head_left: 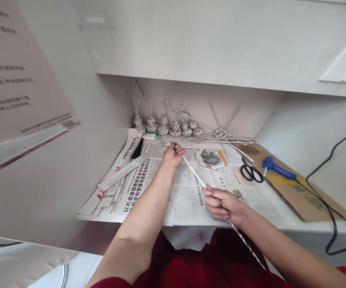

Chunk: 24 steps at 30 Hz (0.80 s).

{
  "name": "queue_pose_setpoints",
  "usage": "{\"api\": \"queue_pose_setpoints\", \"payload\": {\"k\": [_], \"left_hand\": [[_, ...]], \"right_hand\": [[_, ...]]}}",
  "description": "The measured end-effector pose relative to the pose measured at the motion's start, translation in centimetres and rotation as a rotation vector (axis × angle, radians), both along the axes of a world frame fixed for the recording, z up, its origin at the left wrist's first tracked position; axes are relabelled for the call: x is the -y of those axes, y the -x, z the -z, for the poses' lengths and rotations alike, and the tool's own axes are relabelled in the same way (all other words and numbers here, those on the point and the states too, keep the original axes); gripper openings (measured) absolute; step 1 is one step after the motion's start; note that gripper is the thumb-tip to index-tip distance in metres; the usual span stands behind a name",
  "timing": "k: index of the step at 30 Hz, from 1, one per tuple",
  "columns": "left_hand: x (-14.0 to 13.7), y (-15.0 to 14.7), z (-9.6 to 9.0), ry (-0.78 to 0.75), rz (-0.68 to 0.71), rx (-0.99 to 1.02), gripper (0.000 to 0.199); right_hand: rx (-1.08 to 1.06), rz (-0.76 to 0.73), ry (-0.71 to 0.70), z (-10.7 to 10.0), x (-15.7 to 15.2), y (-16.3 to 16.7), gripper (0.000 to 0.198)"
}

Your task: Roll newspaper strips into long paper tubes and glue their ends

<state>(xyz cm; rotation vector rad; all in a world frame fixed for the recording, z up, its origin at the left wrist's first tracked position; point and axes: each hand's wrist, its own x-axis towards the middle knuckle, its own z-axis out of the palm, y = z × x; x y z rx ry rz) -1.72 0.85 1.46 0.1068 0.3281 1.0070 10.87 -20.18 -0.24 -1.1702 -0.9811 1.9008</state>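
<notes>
Newspaper (185, 196) over a desk (325, 227), pale panel (221, 44) above, both hands (173, 154) (225, 206) tight around cord (193, 171).

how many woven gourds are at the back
6 woven gourds, side by side in one row, all left of the round woven piece; more may be hidden behind them.

A thin rolled-paper cord (193, 170) runs straight between the left hand (173, 154) and the right hand (224, 206), white there, then dark-speckled where it slopes down below the latter.
</notes>
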Motion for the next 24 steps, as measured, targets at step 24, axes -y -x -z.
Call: {"api": "queue_pose_setpoints", "payload": {"k": [24], "left_hand": [[0.2, -0.1, 0.0, -0.026, 0.032, 0.026, 0.032]], "right_hand": [[0.086, -0.001, -0.028, 0.2, -1.7, 0.5, 0.036]]}}
